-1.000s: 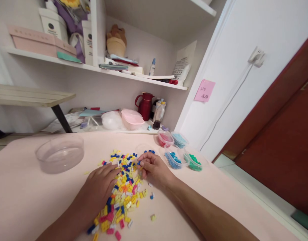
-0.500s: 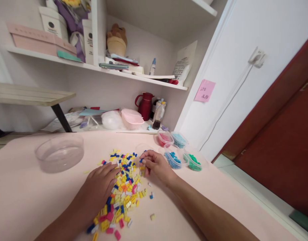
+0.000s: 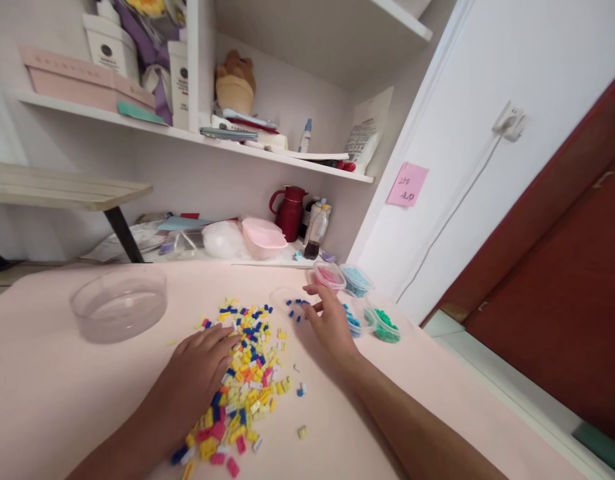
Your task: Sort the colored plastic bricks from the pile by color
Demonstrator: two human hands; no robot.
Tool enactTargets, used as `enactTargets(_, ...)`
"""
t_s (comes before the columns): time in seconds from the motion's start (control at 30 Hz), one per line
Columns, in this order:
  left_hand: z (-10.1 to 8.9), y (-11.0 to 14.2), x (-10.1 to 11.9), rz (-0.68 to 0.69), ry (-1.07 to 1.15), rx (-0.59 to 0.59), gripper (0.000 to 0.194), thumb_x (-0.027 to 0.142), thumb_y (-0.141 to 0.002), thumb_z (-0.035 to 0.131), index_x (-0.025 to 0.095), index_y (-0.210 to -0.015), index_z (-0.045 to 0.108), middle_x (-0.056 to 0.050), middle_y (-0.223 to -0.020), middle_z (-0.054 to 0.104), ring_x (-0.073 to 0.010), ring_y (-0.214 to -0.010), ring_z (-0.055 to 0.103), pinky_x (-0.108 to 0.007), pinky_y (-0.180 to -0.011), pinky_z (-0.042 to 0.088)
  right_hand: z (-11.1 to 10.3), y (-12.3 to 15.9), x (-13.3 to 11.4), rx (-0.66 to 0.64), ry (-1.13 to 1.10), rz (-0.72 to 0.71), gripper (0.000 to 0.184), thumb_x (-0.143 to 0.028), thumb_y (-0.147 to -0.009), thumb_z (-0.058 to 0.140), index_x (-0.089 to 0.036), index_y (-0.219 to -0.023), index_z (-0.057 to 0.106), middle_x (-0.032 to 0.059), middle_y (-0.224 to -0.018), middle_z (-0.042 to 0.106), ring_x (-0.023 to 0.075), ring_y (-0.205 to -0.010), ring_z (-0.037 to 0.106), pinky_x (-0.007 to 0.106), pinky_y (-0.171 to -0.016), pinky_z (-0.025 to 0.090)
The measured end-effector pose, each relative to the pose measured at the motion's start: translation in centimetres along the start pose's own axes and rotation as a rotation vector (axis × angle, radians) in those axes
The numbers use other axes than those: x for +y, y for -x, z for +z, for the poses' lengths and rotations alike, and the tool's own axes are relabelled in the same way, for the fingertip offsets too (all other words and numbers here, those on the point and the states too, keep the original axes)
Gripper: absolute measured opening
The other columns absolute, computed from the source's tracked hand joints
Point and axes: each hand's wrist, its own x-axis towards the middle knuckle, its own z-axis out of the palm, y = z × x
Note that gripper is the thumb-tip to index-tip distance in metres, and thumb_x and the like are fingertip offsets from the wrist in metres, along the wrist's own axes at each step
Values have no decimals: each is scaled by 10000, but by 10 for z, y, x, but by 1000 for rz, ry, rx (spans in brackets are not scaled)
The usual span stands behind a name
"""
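My left hand (image 3: pixel 203 357) lies flat with its fingers stretched over the left edge of a pile of small toy building bricks (image 3: pixel 260 363) in yellow, dark blue, pink, white and orange. My right hand (image 3: pixel 330 320) hovers at the right side of a shallow clear container (image 3: pixel 277 293), its thumb and fingers apart and nothing visible between them. Several dark blue bricks (image 3: pixel 296 309) lie in that container. Close behind the right hand is a clear tub of blue bricks (image 3: pixel 355 319), partly hidden by it.
Clear tubs hold green bricks (image 3: pixel 386 325), light blue bricks (image 3: pixel 356 280) and red-pink bricks (image 3: pixel 329 273). A large round clear bowl (image 3: pixel 118 313) stands at the left. A few loose bricks (image 3: pixel 301 390) lie right of the pile. Behind are a pink box (image 3: pixel 264 237) and a red jug (image 3: pixel 289 213).
My right hand has moved right and slightly up from the pile's edge to the clear container and let go of a dark blue brick. The left hand stays in place.
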Motion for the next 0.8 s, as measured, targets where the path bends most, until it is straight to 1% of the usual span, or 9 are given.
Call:
enactTargets(0.07, -1, -1, 1, 0, 0, 2, 413, 299, -919, 382, 270, -1225, 659, -47, -1291, 671, -247, -1218, 582, -468, -1009, 469, 2, 0, 2, -5, -56, -8, 270, -285, -851, 523, -236, -1100, 615, 70, -1184, 602, 148, -706, 616, 334, -699, 516)
enactTargets(0.13, -2, -1, 1, 0, 2, 1, 412, 301, -916, 387, 263, -1221, 661, -51, -1290, 671, -247, -1218, 582, -467, -1012, 468, 3, 0, 3, -9, -135, 11, 266, -310, -879, 492, -229, -1095, 623, 76, -1136, 613, 159, -729, 628, 315, -652, 521)
enactTargets(0.2, -1, -1, 1, -1, 0, -2, 409, 298, -913, 393, 261, -1218, 663, -53, -1286, 673, -247, -1216, 583, -469, -1016, 466, 3, 0, 3, 14, -198, 34, 270, -342, -902, 475, -218, -1087, 628, 71, -1047, 635, 161, -714, 630, 291, -605, 510)
enactTargets(0.3, 1, -1, 0, 7, -8, 9, 401, 302, -911, 405, 257, -1208, 669, -57, -1278, 678, -255, -1212, 587, -475, -1009, 472, 1, 0, -4, 36, -221, 29, 274, -370, -926, 466, -209, -1065, 638, 39, -890, 645, 136, -618, 590, 263, -566, 475)
enactTargets(0.4, 5, 0, -3, 22, -17, 32, 397, 306, -918, 403, 276, -1216, 663, -47, -1276, 680, -249, -1205, 594, -465, -996, 482, 0, 6, -16, -55, -176, -46, 260, -352, -943, 459, -213, -1043, 656, -1, -737, 633, 130, -580, 564, 251, -582, 453)
enactTargets(0.47, 8, 1, -5, 30, -19, 54, 391, 308, -925, 402, 299, -1222, 656, -32, -1278, 679, -237, -1208, 593, -453, -998, 481, 1, 13, -25, -148, -136, -131, 246, -323, -949, 461, -218, -1027, 669, 6, -771, 675, 141, -661, 607, 252, -660, 468)
enactTargets(0.57, 12, 2, -9, 45, -18, 88, 378, 317, -928, 412, 317, -1213, 659, -20, -1276, 680, -229, -1205, 596, -439, -1003, 479, 8, 22, -36, -251, -104, -227, 242, -290, -958, 455, -223, -1014, 681, 22, -931, 728, 151, -809, 654, 245, -767, 470)
enactTargets(0.7, 19, 3, -18, 69, -14, 119, 376, 337, -933, 403, 337, -1204, 665, -4, -1268, 684, -218, -1200, 603, -416, -1008, 482, 12, 23, -39, -261, -26, -226, 243, -277, -960, 456, -233, -1010, 690, 14, -917, 742, 146, -806, 665, 224, -757, 463)
enactTargets(0.8, 29, 5, -29, 66, -16, 148, 372, 366, -928, 421, 357, -1216, 656, 14, -1271, 684, -207, -1197, 608, -393, -1014, 483, 7, 17, -40, -231, 55, -218, 239, -265, -955, 464, -257, -1015, 695, 10, -985, 744, 161, -897, 669, 240, -818, 464)
